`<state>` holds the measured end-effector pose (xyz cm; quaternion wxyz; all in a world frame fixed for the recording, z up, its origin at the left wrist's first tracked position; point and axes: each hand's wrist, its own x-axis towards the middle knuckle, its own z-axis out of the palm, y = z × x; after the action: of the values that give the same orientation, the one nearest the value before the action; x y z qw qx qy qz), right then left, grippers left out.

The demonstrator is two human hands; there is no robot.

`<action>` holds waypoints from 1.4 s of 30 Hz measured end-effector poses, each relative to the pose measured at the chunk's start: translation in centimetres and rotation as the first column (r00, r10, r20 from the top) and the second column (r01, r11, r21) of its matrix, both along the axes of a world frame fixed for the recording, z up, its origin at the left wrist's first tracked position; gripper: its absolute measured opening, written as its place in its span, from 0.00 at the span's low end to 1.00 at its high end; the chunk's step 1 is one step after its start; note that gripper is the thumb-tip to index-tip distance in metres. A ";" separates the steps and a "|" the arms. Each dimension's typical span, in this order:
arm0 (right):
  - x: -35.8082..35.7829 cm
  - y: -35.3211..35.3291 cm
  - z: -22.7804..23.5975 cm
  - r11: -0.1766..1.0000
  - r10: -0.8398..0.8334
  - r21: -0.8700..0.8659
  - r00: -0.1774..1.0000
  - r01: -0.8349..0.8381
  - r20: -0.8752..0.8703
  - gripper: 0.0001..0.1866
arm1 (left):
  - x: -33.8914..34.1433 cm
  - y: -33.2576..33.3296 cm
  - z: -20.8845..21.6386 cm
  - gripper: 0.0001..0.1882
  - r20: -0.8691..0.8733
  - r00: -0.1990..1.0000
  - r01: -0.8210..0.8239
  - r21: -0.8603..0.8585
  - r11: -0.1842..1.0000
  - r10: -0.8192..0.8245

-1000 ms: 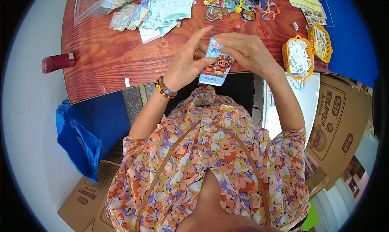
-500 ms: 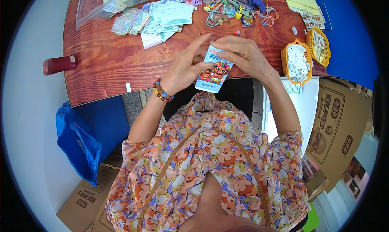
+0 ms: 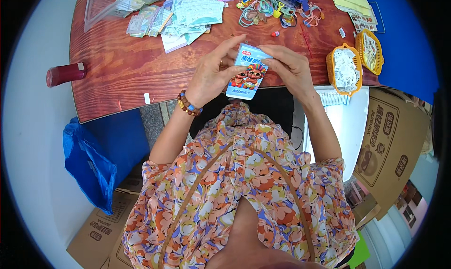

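Right at the near edge of the worktop (image 3: 115, 62), we have a slim light-blue box (image 3: 248, 76), two cartoon figures facing up at us, its lower end showing past the wooden edge. It's up in the hands, tilted slightly. The left hand (image 3: 212, 76) holds it along the left side, thumb laid across the printed front, index finger pointing away up by the top. Over on the other side, the right hand (image 3: 292, 70) curls round the upper right corner, thumb and fingers close together; whether it grips or merely touches, I cannot tell. A beaded bracelet (image 3: 189, 104) circles the left wrist. Just beyond the fingers sits a small red piece (image 3: 275, 34), and past that, a tangle of cords and charms (image 3: 258, 16) with a yellow toy shovel (image 3: 278, 9) among them! Left of those, a loose pile of cards (image 3: 199, 14) spreads beside a clear plastic bin (image 3: 105, 9). Out to the right, two orange baskets (image 3: 358, 81) stand side by side, the nearer one heaped with small white packets (image 3: 345, 69). Far left, a dark red container (image 3: 66, 75) at the edge, with a blue bag (image 3: 89, 168) below.
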<state>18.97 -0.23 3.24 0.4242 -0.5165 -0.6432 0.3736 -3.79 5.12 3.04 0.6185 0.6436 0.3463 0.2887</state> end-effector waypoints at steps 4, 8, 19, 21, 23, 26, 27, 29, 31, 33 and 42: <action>0.3 0.2 0.4 0.997 0.059 0.045 0.998 -0.059 0.000 0.13 | -0.1 -0.2 -0.8 0.33 0.045 0.999 0.012 0.054 0.998 -0.014; 0.6 0.8 1.4 0.995 0.062 0.073 0.998 -0.064 0.019 0.12 | 0.2 -0.6 -0.3 0.35 0.178 0.980 -0.080 -0.031 0.996 0.084; 0.1 0.3 2.4 0.980 0.081 0.178 0.994 -0.093 0.073 0.12 | 0.5 -1.1 0.4 0.26 0.034 0.995 -0.104 0.320 0.942 0.098; 0.3 0.2 2.2 0.988 0.077 0.131 0.995 -0.084 0.060 0.12 | 0.6 -1.2 0.5 0.26 0.077 0.992 -0.118 0.263 0.957 0.101; 0.3 0.2 2.1 0.994 0.072 0.084 0.996 -0.076 0.049 0.12 | 0.5 -1.2 1.0 0.24 0.013 0.997 -0.072 0.185 0.980 0.071; 0.3 0.4 2.2 0.993 0.086 0.083 0.996 -0.088 0.022 0.12 | 0.8 -0.9 1.2 0.22 0.053 0.995 -0.091 0.266 0.960 0.080; 0.3 0.5 2.3 0.993 0.095 0.076 0.995 -0.095 0.006 0.12 | 0.7 -0.8 0.8 0.22 0.050 0.996 -0.089 0.265 0.960 0.078; 0.4 0.7 2.3 0.993 0.101 0.068 0.995 -0.100 -0.011 0.12 | 0.4 -0.7 0.1 0.22 0.118 0.992 -0.066 0.234 0.970 0.039; 0.6 0.9 2.3 0.989 0.122 0.075 0.992 -0.125 0.035 0.12 | 0.4 -1.0 0.3 0.21 0.125 0.991 -0.063 0.101 0.993 0.050; 0.4 0.9 2.2 0.995 0.100 0.021 0.995 -0.100 -0.029 0.12 | 0.6 -0.9 0.5 0.20 0.135 0.989 -0.058 -0.033 0.998 0.062; -0.4 0.2 3.0 0.999 0.032 0.031 0.998 -0.030 -0.056 0.12 | 1.0 -0.4 1.1 0.21 0.256 0.946 -0.197 -0.035 0.980 0.199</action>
<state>18.58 0.01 6.27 0.4439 -0.4893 -0.6444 0.3850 -2.74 4.75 4.10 0.6292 0.5597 0.3271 0.4289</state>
